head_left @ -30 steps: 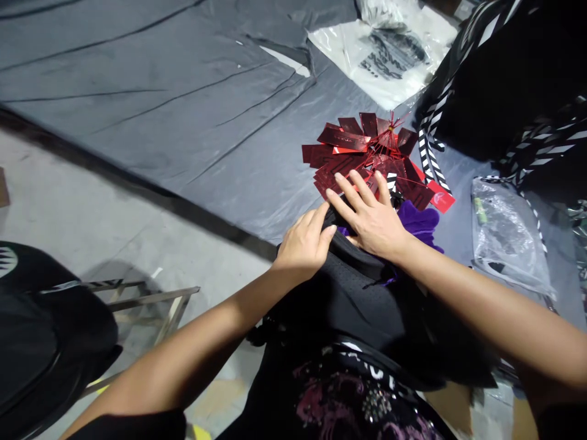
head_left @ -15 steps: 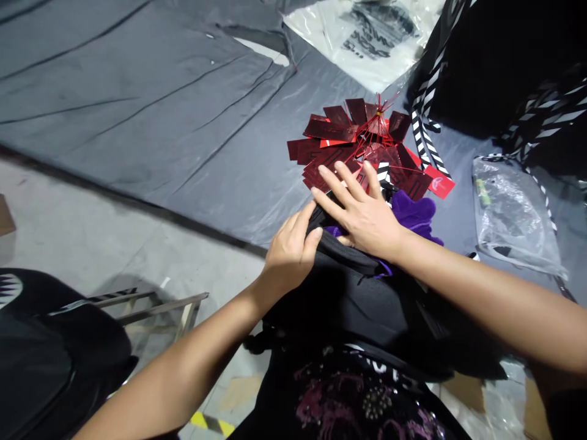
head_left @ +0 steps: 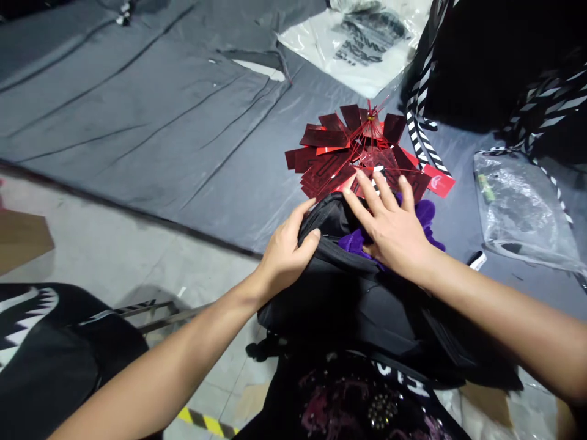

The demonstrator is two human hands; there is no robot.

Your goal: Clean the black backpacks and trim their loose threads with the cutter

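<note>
A black backpack rests upright against my body, its zipped mouth gaping towards the table. My left hand grips the left side of that opening, thumb on the near edge and fingers round the outside. Soft purple cloth bulges from the mouth, and more of it shows to the right of my wrist. Over the cloth lies my right hand, fingers spread, with the thumb partly hidden at the opening. Just beyond the fingertips is a fanned bundle of dark red tags tied with red strings.
The grey-covered table carries a printed white plastic bag, a clear plastic bag and black items with striped straps. Another black bag with a toothed print stands lower left, near a cardboard box.
My right hand has shifted right, away from my left hand. The backpack's mouth has widened, showing more of its dark inside and the purple cloth.
</note>
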